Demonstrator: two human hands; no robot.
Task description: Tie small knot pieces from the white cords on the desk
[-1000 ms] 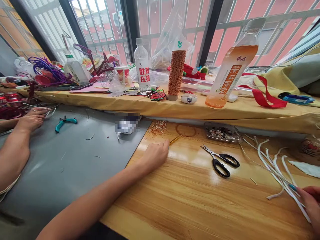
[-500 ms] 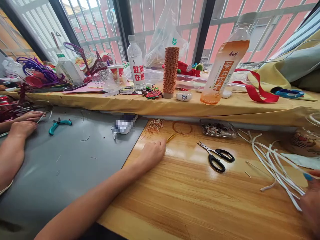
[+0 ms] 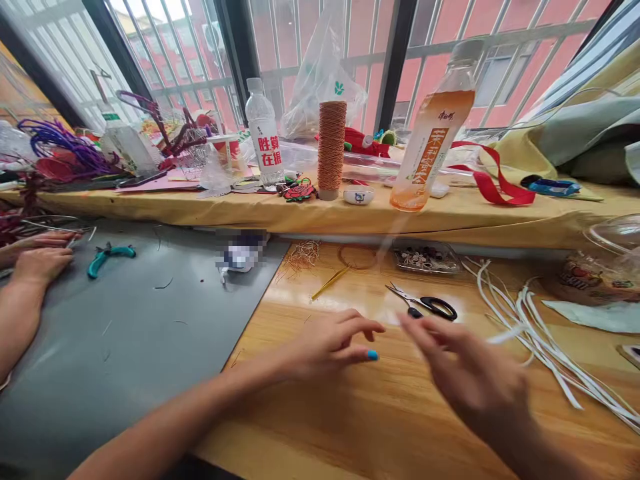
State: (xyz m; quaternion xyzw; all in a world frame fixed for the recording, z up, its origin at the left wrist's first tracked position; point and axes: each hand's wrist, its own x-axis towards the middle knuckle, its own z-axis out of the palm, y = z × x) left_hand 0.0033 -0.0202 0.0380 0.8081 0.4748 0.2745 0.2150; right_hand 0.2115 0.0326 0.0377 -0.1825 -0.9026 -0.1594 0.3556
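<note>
My left hand (image 3: 330,343) hovers low over the wooden table (image 3: 380,413), fingers spread and holding nothing. Its thumb has a blue nail. My right hand (image 3: 465,377) is close beside it on the right, blurred by motion, fingers pointing left. A thin white strip (image 3: 506,333) sticks out from its fingers, and it seems pinched on that strip. Black-handled scissors (image 3: 431,307) lie just beyond both hands. A loose bundle of white strips (image 3: 555,347) fans out on the table at the right.
A yellow stick (image 3: 330,283), a copper wire coil (image 3: 356,257) and a small tray of pieces (image 3: 425,259) lie by the raised shelf. The shelf holds a thread spool (image 3: 331,147) and two bottles. Another person's hands (image 3: 40,257) and teal pliers (image 3: 110,252) are on the grey mat (image 3: 125,327).
My left hand drew back from the yellow stick toward me and spread its fingers. My right hand swept from the lower right edge to the middle, next to the left hand.
</note>
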